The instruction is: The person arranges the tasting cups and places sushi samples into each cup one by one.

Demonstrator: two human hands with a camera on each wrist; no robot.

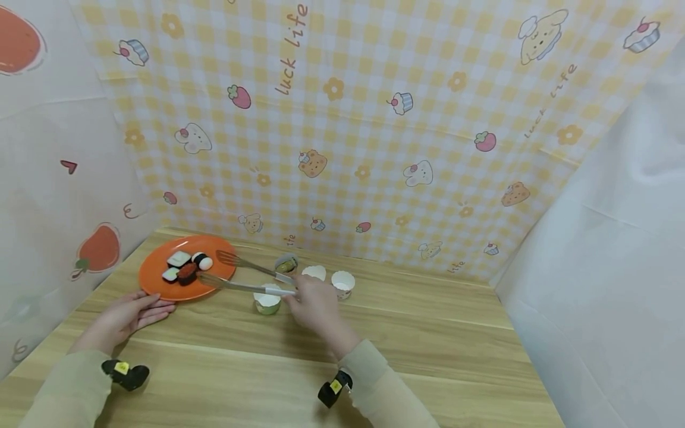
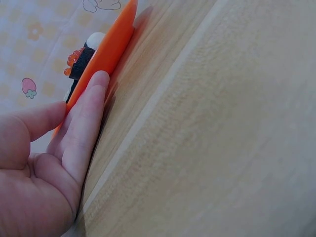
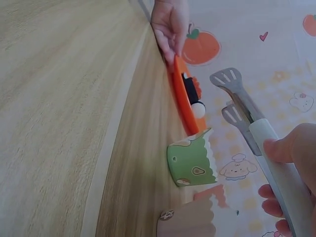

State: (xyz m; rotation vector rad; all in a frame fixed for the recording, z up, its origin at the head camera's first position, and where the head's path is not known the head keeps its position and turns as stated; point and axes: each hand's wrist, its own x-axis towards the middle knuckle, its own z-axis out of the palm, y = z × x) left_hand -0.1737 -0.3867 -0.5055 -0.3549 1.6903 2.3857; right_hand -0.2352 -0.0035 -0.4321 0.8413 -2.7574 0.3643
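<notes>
Gripping tongs (image 1: pixel 278 291) in the right hand (image 1: pixel 318 300), pinching an orange plate (image 1: pixel 153 268) by its rim with the left hand (image 1: pixel 134 312).
Spreading the tongs' slotted tips apart above sushi pieces (image 1: pixel 187 274) on the plate, toward the far left of the desk (image 1: pixel 225 362). Tucking left fingers under the rim, partly hidden in the head view, with the thumb on top. Blocking part of a white paper cup (image 1: pixel 314 272) with the right hand, itself running past the right wrist view's edge. Showing a green paper cup (image 1: pixel 267 304) just beneath the tongs, cropping a pale cup (image 3: pixel 190 219) at that view's bottom. Leaving the inside of a small grey cup (image 1: pixel 279 260) too blurred to make out.
</notes>
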